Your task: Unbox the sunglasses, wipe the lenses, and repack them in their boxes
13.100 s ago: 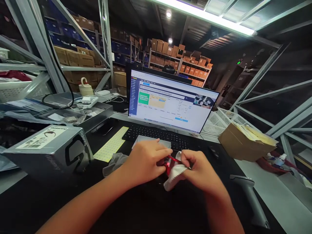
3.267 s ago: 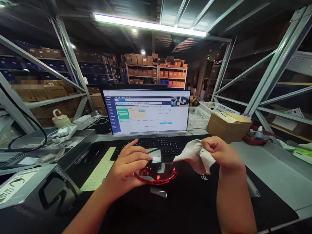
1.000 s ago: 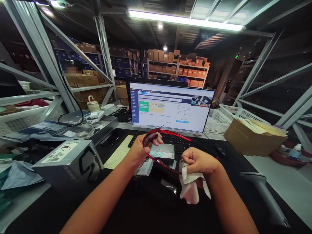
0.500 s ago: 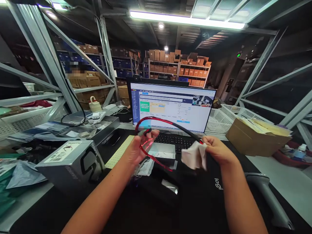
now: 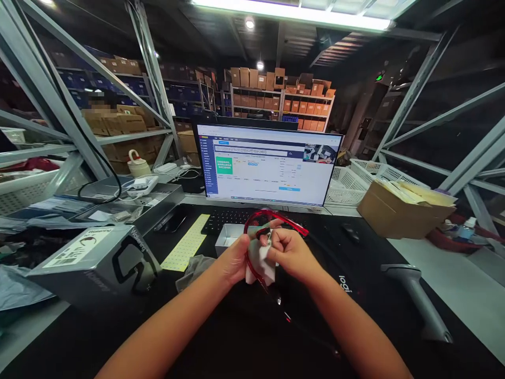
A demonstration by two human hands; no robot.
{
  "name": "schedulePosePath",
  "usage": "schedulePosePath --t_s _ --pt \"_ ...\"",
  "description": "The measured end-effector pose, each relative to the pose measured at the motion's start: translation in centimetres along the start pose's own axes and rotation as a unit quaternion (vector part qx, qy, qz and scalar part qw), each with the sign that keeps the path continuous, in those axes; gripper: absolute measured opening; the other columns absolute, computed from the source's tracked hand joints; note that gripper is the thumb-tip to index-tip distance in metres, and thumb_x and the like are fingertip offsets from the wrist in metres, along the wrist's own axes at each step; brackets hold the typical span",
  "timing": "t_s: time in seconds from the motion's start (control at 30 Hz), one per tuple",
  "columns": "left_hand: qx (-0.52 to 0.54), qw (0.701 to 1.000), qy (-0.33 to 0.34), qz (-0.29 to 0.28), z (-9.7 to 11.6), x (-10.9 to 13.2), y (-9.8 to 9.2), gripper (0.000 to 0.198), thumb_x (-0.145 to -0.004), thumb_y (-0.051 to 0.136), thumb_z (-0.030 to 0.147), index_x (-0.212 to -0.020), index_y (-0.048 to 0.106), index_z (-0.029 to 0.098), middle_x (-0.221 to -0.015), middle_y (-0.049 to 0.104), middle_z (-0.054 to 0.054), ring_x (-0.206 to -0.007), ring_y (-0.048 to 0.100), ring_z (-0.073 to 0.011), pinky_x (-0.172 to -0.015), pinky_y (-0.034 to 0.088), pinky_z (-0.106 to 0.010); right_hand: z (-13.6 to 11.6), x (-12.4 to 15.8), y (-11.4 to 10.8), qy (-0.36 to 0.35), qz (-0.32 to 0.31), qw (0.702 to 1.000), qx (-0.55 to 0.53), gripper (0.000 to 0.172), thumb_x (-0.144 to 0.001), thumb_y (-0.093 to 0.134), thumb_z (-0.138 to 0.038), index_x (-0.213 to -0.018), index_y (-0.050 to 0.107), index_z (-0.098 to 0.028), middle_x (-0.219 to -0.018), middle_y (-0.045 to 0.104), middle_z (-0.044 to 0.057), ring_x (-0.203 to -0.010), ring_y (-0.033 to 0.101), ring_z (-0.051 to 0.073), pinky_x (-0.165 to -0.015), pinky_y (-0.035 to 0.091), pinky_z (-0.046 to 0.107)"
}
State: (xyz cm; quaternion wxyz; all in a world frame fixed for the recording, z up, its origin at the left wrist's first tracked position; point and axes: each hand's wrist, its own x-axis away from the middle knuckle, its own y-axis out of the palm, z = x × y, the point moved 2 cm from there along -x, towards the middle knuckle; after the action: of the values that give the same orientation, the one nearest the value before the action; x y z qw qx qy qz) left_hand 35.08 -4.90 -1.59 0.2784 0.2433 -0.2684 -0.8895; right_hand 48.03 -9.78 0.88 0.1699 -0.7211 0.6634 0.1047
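The red glasses [image 5: 292, 222] are held in the air, in front of the keyboard [image 5: 224, 216], on the person's side of it. The grip of the left hand [image 5: 235, 263] is clamped on their rim. The right hand [image 5: 296, 255] has its fingers together, pinching the pale cloth [image 5: 263, 264]; whether it also presses the glasses, I cannot tell. Half a second ago this right hand was well apart from the left one, at the end of a glasses arm; now it is just beside, and the cloth is bunched between both hands. The small open box [image 5: 232, 231] remains just in front of the keyboard, and the silver box [image 5: 104, 268] remains to the left of it
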Motion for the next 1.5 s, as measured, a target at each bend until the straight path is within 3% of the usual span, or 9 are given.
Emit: schedulePosePath --t_s 0.17,0.4,0.63,0.8,0.87,0.97,1.1,1.27,1.5 --pt "0.030 0.999 -0.012 0.039 -1.4 0.0 0.8 0.051 -0.058 0.088 0.061 -0.072 0.066 0.017 -0.122 0.068 -0.010 -0.119 0.063 -0.0331 -0.107 0.046 -0.045 1.2 0.0 1.4 -0.014 0.140 0.990 -0.006 0.043 -0.064 0.073 -0.022 -0.054 0.031 -0.023 -0.065 0.053 -0.002 -0.063 0.046 0.013 -0.059 0.036 0.024" --pt "-0.018 0.996 0.008 0.092 -0.1 -0.2 0.1 0.049 -0.059 0.090 0.056 -0.071 0.071 0.013 -0.114 0.070 -0.010 -0.103 0.067 -0.0250 -0.094 0.053 -0.032 2.0 -0.2 2.0 0.069 0.108 0.984 -0.123 0.053 -0.057 0.078 -0.026 -0.055 0.025 -0.023 -0.059 0.042 -0.007 -0.054 0.030 0.007 -0.050 0.028 0.021" --pt "-0.041 0.986 0.062 0.147 1.4 0.2 0.1 0.058 -0.051 0.094 0.056 -0.088 0.077 0.014 -0.097 0.072 -0.006 -0.109 0.063 -0.0207 -0.093 0.051 -0.023 1.0 0.1 0.6 0.136 -0.089 0.983 -0.086 0.055 -0.059 0.078 -0.023 -0.055 0.023 -0.023 -0.051 0.024 -0.012 -0.051 0.016 0.005 -0.047 0.012 0.023" --pt "-0.022 0.980 0.094 0.176 2.4 0.0 -0.5 0.049 -0.055 0.091 0.058 -0.069 0.072 0.016 -0.107 0.072 -0.007 -0.109 0.064 -0.0214 -0.102 0.050 -0.031 -0.6 0.7 -3.4 0.133 -0.264 0.955 0.041 0.055 -0.067 0.078 -0.031 -0.053 0.026 -0.022 -0.051 0.021 -0.011 -0.051 0.015 0.005 -0.047 0.010 0.024" --pt "-0.012 0.975 0.119 0.187 3.5 -0.1 -1.1 0.051 -0.055 0.089 0.063 -0.066 0.069 0.017 -0.112 0.072 -0.005 -0.111 0.063 -0.0210 -0.104 0.049 -0.032 -1.3 0.8 -5.1 0.102 -0.210 0.971 0.043 0.057 -0.068 0.080 -0.037 -0.052 0.027 -0.023 -0.052 0.024 -0.010 -0.051 0.017 0.006 -0.047 0.013 0.024" --pt "0.005 0.979 0.112 0.171 4.2 -0.1 -1.2 0.055 -0.054 0.087 0.067 -0.066 0.068 0.017 -0.119 0.070 -0.007 -0.116 0.062 -0.0240 -0.105 0.049 -0.035 -2.1 0.5 -7.4 0.044 0.005 0.999 0.025 0.060 -0.067 0.081 -0.045 -0.053 0.027 -0.023 -0.052 0.027 -0.009 -0.050 0.023 0.008 -0.047 0.021 0.023" --pt "0.021 0.990 0.025 0.140 2.7 0.3 -0.1 0.055 -0.061 0.083 0.068 -0.066 0.069 0.014 -0.113 0.072 -0.012 -0.119 0.062 -0.0265 -0.106 0.049 -0.033 -2.2 0.0 -8.0 -0.040 0.185 0.980 0.064 0.056 -0.069 0.079 -0.044 -0.052 0.030 -0.024 -0.052 0.033 -0.006 -0.055 0.034 0.012 -0.053 0.032 0.025" --pt "0.036 0.985 -0.060 0.158 0.0 0.7 0.7 0.051 -0.075 0.076 0.064 -0.073 0.072 0.013 -0.073 0.072 -0.007 -0.091 0.072 -0.0230 -0.092 0.056 -0.028 -0.7 -0.4 -4.4 -0.028 0.173 0.983 0.058 0.048 -0.067 0.077 -0.038 -0.051 0.034 -0.023 -0.052 0.037 -0.006 -0.054 0.036 0.011 -0.052 0.033 0.024" --pt "0.049 0.976 -0.071 0.198 -1.1 0.8 2.4 0.039 -0.093 0.065 0.041 -0.116 0.071 0.010 -0.104 0.076 -0.014 -0.092 0.073 -0.0227 -0.085 0.060 -0.030 0.8 -0.5 -0.3 0.045 0.182 0.974 -0.128 0.053 -0.049 0.078 -0.025 -0.051 0.025 -0.023 -0.048 0.034 -0.009 -0.047 0.029 0.007 -0.045 0.030 0.020"
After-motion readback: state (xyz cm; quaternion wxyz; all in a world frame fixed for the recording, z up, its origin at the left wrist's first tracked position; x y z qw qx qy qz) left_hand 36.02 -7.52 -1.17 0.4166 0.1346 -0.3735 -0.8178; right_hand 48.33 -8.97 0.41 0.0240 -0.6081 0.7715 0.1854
